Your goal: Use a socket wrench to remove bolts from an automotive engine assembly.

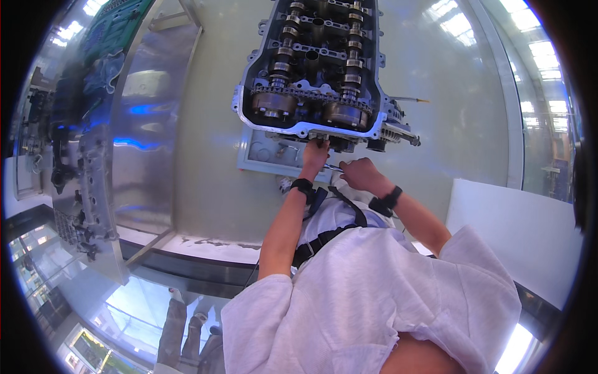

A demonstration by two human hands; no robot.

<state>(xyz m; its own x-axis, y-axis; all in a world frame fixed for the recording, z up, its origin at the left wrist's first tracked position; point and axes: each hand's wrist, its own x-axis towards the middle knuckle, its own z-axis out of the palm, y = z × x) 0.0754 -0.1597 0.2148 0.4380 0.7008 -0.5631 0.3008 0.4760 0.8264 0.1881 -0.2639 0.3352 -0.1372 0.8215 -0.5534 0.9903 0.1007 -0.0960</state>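
Observation:
An engine (pixel 313 37) stands in front of me with its top uncovered, showing two camshafts and a timing chain (pixel 305 93) running over two sprockets at the near end. My left hand (pixel 316 154) is up against the front face, just below the near rim. Its fingers are curled closed, and whatever they grip is hidden. To its right, my right hand (pixel 363 174) is closed round the end of a shiny metal wrench handle (pixel 333 167). That handle reaches left toward my left wrist; its head is not visible.
Below the engine's near end sits a pale tray (pixel 249 163) with small metal parts. On the left stands a metal bench (pixel 146 112), with engine parts (pixel 93 193) along it. A white panel (pixel 511 237) is at the right. Another person's legs (pixel 173 327) show lower left.

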